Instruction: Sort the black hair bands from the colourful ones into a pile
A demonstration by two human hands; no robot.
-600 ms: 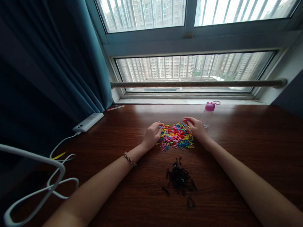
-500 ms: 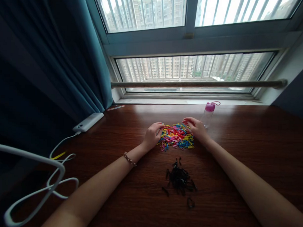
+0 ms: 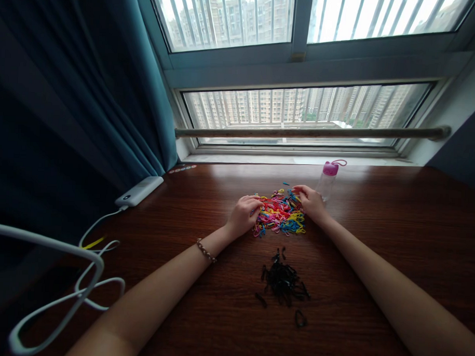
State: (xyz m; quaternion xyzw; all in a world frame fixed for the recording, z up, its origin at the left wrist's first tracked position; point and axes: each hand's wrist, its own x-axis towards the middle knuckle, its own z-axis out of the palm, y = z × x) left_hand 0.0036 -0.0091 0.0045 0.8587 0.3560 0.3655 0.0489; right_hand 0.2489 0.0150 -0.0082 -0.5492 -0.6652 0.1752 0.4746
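A heap of small colourful elastic hair bands (image 3: 280, 213), in red, pink, yellow and blue, lies on the brown wooden table (image 3: 201, 312) between my hands. My left hand (image 3: 244, 214) rests at the heap's left edge, its fingers curled together over the bands; whatever is in them is hidden. At the far right corner of the heap, my right hand (image 3: 310, 202) touches the bands with its fingers stretched out and slightly bent. Nearer to me lies a separate pile of black elastic bands (image 3: 284, 281), with one loose black loop (image 3: 300, 319) below it.
A clear bottle with a pink lid (image 3: 330, 171) stands just beyond my right hand. To the left lie a white power strip (image 3: 139, 191) and its looping white cable (image 3: 96, 264). A blue curtain (image 3: 146, 112) hangs there, and a metal rail (image 3: 313, 132) crosses the window.
My left hand has shifted slightly right over the heap's edge. My right hand has drawn back a little to the right, and a blue band now lies apart behind the heap.
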